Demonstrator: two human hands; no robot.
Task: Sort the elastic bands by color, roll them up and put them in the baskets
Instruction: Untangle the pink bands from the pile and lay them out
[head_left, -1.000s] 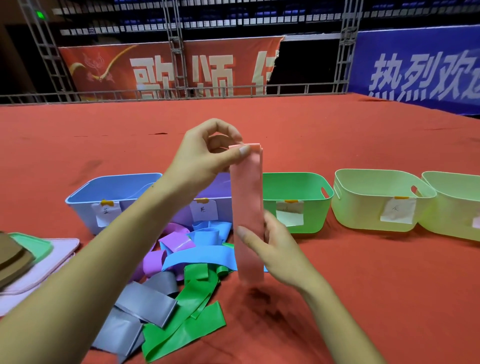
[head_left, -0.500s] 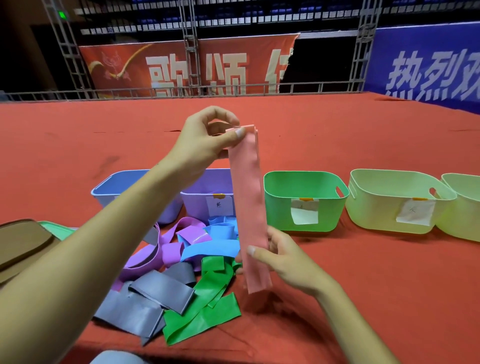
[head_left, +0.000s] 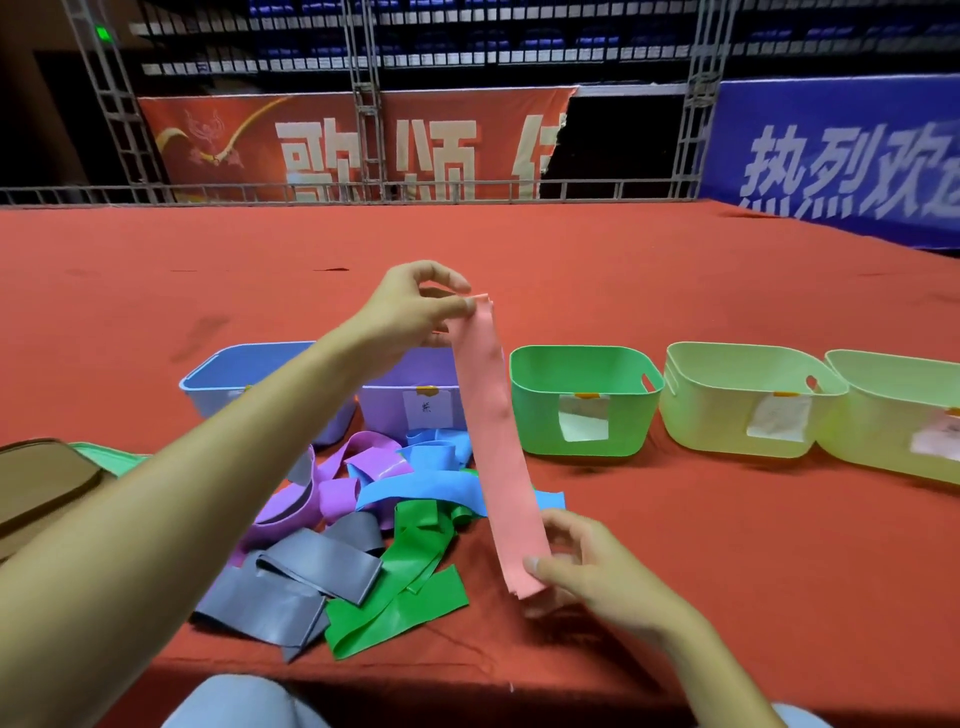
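A pink elastic band (head_left: 493, 431) hangs stretched flat between my hands above the table. My left hand (head_left: 415, 306) pinches its top end; my right hand (head_left: 576, 561) pinches its bottom end near the table's front. Under it lies a loose pile of bands: purple (head_left: 291, 504), blue (head_left: 415, 491), green (head_left: 405, 587) and grey (head_left: 296, 582). Behind the pile stands a row of baskets with paper labels: blue (head_left: 239, 369), purple (head_left: 384, 405), green (head_left: 582, 400) and two pale green ones (head_left: 748, 400) (head_left: 893, 415).
The table is covered in red cloth (head_left: 727, 545), with its front edge just below my hands. A brown pouch (head_left: 41, 483) on a green one lies at the left edge. Metal rails and banners stand beyond the table's far side.
The pink band has tilted, its lower end swinging right and toward me as my right hand slid down to its bottom end. My left hand keeps the top end.
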